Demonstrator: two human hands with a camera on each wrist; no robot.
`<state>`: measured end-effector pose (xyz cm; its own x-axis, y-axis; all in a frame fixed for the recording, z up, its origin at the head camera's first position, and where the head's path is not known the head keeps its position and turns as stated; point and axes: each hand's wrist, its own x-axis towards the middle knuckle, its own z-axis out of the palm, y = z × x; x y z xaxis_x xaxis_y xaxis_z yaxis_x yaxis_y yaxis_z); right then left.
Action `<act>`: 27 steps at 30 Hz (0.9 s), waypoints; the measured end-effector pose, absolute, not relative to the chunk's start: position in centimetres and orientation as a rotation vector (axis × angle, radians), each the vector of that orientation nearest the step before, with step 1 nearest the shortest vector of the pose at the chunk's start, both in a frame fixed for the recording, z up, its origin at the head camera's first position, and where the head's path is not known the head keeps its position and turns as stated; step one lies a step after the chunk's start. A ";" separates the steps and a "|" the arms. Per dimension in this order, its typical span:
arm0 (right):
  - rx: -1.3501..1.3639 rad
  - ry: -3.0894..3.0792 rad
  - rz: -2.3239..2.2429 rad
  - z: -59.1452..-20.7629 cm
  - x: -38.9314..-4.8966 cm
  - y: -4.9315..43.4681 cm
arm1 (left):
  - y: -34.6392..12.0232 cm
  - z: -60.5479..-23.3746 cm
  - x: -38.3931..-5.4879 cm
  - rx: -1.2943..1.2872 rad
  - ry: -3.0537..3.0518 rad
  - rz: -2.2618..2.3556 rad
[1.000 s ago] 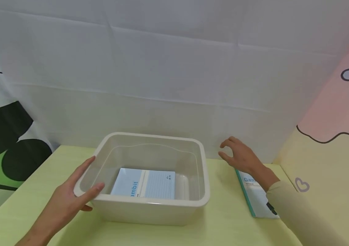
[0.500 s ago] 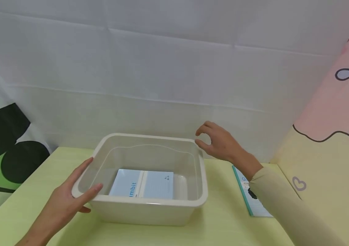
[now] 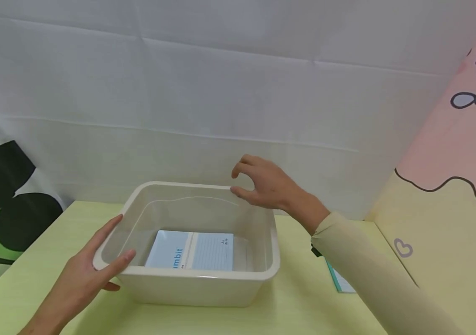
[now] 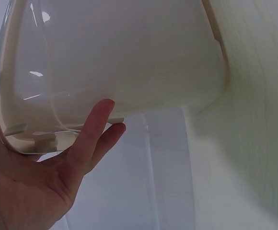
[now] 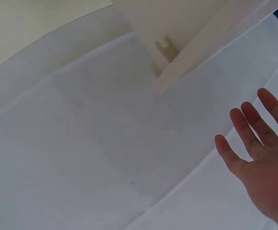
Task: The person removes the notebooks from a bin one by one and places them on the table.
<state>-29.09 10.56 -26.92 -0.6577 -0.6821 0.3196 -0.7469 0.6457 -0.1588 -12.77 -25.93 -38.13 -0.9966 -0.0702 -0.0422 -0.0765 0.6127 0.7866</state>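
Observation:
A cream plastic basin (image 3: 196, 289) stands on the table in the head view. Inside it lies a light blue notebook (image 3: 210, 251) with "mbit" showing on its cover. My left hand (image 3: 79, 274) holds the basin's left front corner, thumb over the rim. The left wrist view shows that hand (image 4: 52, 175) at the basin's edge, fingers against the outer wall (image 4: 134, 52). Over the back right rim hovers my right hand (image 3: 268, 184), its fingers bent with nothing between them. In the right wrist view its fingers are spread (image 5: 268, 158), apart from the basin wall (image 5: 187, 33).
Another notebook (image 3: 340, 280), with a teal spine, lies on the yellow-green table (image 3: 301, 307) to the right, mostly hidden by my right sleeve (image 3: 368, 265). Behind the basin hangs a white cloth (image 3: 204, 107). A pink and yellow panel (image 3: 443, 223) borders the right side.
My right hand has moved left, from above the right notebook to over the basin's back rim. My sleeve now covers most of that notebook. The left hand has kept its hold on the basin.

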 end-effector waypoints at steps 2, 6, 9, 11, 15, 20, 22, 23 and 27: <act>1.191 -2.631 0.377 -26.7 -29.1 9.9 | -26.0 -38.1 -12.7 -0.123 2.817 1.381; 1.248 -2.611 0.323 -26.2 -29.2 8.5 | -26.0 -38.2 -12.7 -0.113 2.827 1.388; 1.283 -2.599 0.294 -25.8 -29.2 7.4 | -26.0 -38.2 -12.7 -0.106 2.835 1.387; 1.299 -2.595 0.283 -25.5 -29.1 6.7 | -26.0 -38.2 -12.7 -0.107 2.833 1.388; 1.327 -2.589 0.273 -25.0 -28.9 5.2 | -25.9 -38.3 -12.7 -0.120 2.817 1.396; 1.380 -2.568 0.261 -24.7 -28.8 3.5 | -25.9 -38.3 -12.7 -0.117 2.824 1.390; 1.401 -2.567 0.264 -24.8 -28.8 2.9 | -26.0 -38.3 -12.7 -0.110 2.829 1.390; 1.411 -2.569 0.269 -24.8 -28.9 2.5 | -26.0 -38.3 -12.7 -0.109 2.830 1.390; 1.442 -2.597 0.289 -25.3 -28.9 1.3 | -26.0 -38.3 -12.7 -0.108 2.817 1.399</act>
<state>-28.89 1.29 -25.28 -0.5238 -0.8204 0.2294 -0.8507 0.5175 -0.0919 -12.72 -25.99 -38.28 -0.9976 -0.0639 -0.0255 -0.0589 0.6022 0.7962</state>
